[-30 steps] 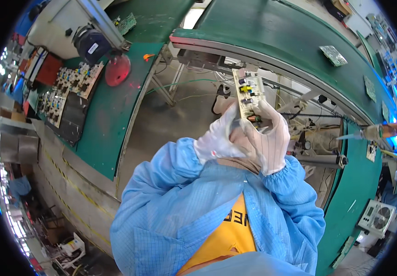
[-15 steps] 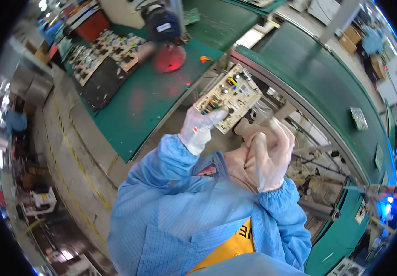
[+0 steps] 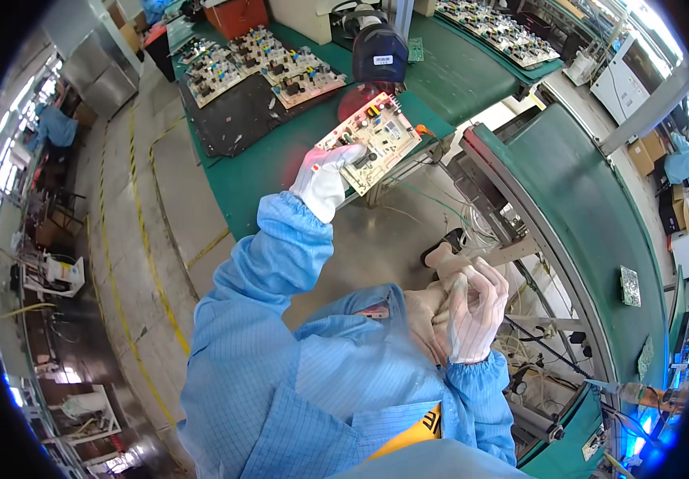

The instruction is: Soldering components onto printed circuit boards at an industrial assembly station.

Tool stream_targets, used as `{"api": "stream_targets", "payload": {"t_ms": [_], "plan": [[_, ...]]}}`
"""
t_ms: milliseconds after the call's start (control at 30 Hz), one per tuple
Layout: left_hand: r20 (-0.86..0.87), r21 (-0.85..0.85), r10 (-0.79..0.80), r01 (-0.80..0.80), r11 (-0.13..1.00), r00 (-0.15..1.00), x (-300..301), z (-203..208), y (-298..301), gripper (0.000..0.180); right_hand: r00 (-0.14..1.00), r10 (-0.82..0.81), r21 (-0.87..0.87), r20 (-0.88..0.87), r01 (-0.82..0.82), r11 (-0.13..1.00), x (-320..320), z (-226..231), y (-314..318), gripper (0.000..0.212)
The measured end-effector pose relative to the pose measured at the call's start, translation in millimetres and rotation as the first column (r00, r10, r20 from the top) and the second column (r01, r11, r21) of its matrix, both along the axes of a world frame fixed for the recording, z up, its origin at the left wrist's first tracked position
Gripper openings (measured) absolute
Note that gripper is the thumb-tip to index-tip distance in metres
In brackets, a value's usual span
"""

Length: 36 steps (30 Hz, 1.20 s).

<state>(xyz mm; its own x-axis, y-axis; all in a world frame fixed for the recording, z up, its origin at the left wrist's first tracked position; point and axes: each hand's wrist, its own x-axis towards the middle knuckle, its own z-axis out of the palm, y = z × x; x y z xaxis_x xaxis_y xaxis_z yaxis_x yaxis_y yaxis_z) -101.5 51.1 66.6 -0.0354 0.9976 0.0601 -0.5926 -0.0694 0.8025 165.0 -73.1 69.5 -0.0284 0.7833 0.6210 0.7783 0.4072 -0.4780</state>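
In my gloved left hand (image 3: 322, 177) is a cream circuit board (image 3: 376, 137), gripped at its near left corner with the thumb over its face. The board is tilted, its component side facing up, over the right end of a green worktable (image 3: 237, 195). Just beyond it stands a dark scanner-like device (image 3: 380, 57) with a red glow below, partly covered by the board. My gloved right hand (image 3: 476, 311) hovers low near my lap, fingers loosely curled and slightly apart, with nothing visible in it.
Several circuit boards (image 3: 261, 60) lie at the back of the worktable near a black mat (image 3: 237, 116). To the right curves a green conveyor belt (image 3: 592, 231) carrying a small board (image 3: 630, 286). A metal post (image 3: 652, 108) rises beyond it. Cables and a metal frame sit below.
My left hand has carried the circuit board forward to the red-lit device, and the view has turned. My right hand has dropped a little lower, its fingers curled more.
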Motion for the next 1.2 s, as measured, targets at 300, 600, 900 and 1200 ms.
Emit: {"api": "stream_targets", "payload": {"t_ms": [300, 600, 900, 1200], "plan": [[-0.095, -0.068, 0.066, -0.073, 0.995, 0.993, -6, -16, 17, 0.027, 0.999, -0.03, -0.016, 0.028, 0.03, 0.999, 5, -6, 0, 0.025], [0.377, -0.192, 0.131, -0.061, 0.98, 0.917, 0, -2, 40, 0.03, 1.0, -0.021, -0.041, -0.016, 0.02, 0.999, 6, -7, -7, 0.024], [0.345, -0.182, 0.218, -0.163, 0.97, 0.913, -13, -16, 42, 0.029, 0.956, -0.293, 0.22, -0.006, 0.287, 0.932, 43, 56, -52, 0.013], [0.467, -0.112, 0.046, 0.007, 0.994, 0.883, -4, -26, 43, 0.029, 0.298, -0.943, 0.884, 0.149, 0.388, 0.262, 157, 130, -137, 0.052]]}}
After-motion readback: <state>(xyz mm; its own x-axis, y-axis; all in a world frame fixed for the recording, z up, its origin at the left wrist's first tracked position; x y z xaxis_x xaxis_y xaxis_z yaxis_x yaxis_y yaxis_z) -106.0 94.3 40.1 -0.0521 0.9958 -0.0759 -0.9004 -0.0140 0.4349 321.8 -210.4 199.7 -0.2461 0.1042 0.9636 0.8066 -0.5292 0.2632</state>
